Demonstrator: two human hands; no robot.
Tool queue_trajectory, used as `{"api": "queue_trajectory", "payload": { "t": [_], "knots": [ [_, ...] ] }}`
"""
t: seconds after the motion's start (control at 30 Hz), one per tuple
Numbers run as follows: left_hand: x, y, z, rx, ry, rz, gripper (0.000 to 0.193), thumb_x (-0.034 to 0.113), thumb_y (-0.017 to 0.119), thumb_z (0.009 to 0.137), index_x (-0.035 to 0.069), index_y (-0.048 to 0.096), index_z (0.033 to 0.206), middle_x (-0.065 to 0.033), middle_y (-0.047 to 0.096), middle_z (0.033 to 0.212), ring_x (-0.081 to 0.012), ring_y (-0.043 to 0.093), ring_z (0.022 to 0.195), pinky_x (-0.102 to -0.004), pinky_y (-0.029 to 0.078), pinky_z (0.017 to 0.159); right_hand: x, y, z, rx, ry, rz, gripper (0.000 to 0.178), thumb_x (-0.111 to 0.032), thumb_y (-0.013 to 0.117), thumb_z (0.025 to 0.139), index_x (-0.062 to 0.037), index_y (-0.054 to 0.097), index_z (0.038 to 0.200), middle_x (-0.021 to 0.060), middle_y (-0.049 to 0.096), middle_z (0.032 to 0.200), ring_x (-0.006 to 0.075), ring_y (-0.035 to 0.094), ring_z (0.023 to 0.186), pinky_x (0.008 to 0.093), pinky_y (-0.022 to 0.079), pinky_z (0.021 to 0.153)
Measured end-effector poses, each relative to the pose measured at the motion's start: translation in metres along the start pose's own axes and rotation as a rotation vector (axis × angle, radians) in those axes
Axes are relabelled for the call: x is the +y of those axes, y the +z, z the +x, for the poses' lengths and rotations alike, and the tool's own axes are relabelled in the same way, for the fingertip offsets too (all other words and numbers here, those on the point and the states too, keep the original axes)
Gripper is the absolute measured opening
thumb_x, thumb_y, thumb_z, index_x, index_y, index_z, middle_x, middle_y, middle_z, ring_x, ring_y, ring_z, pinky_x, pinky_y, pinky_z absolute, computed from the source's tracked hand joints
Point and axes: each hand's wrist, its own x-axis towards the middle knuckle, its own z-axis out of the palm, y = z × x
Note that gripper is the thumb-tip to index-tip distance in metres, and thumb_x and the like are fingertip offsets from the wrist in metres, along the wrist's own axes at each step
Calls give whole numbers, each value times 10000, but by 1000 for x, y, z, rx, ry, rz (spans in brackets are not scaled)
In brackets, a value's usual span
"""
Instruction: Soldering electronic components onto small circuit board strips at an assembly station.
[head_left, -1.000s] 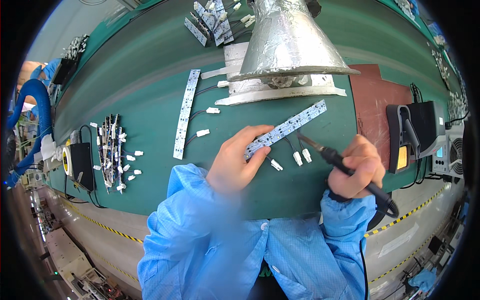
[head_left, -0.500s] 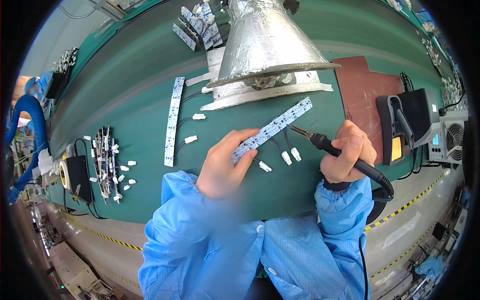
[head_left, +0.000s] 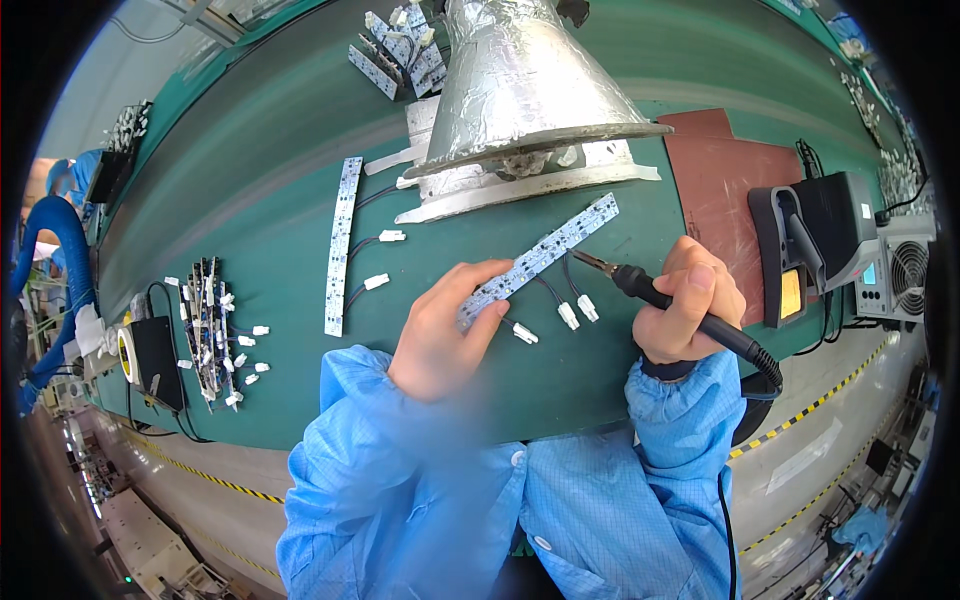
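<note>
My left hand (head_left: 446, 328) grips the lower left end of a long, narrow circuit board (head_left: 543, 258), thumb on one edge and fingers on the other. The board slants up to the right, and short dark wires with white connectors (head_left: 569, 315) hang from its near edge. In my right hand (head_left: 690, 305) is a black soldering iron (head_left: 640, 284), held like a pen. Its metal tip points left, close to the board's edge where a wire joins; whether it touches, I cannot tell. A second circuit board (head_left: 343, 245) with wires and connectors lies to the left.
A foil-covered fume hood (head_left: 540, 85) stands at the back centre. On the right are a brown mat (head_left: 735, 190), an iron stand with yellow sponge (head_left: 791, 294) and a grey fan unit (head_left: 905, 270). A row of boards (head_left: 208, 335) sits left, beside a black device (head_left: 158, 357).
The view has shifted very slightly. Both hands keep their holds, and the iron's tip stays near the same wire joint on the board.
</note>
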Motion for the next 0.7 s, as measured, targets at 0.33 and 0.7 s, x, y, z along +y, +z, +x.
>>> {"api": "queue_trajectory", "payload": {
  "t": [0.33, 0.7],
  "knots": [
    [2, 0, 0, 4, 1, 6, 329, 1, 653, 875, -14, 624, 1202, -161, 671, 1097, -267, 657, 1013, -326, 486, 915, 8, -3, -2, 116, 18, 61, 371, -129, 440, 972, 1, 440, 624, 81, 402, 502, 120, 317, 434, 300, 227, 425],
    [3, 1, -2, 11, -20, 29, 338, -7, 657, 871, -1, 623, 1207, -155, 664, 1076, -274, 653, 988, -330, 491, 893, 27, -9, 15, 379, 98, -55, 420, -114, 523, 963, 19, 424, 577, 45, 424, 547, 108, 364, 512, 278, 276, 495]
  ]
}}
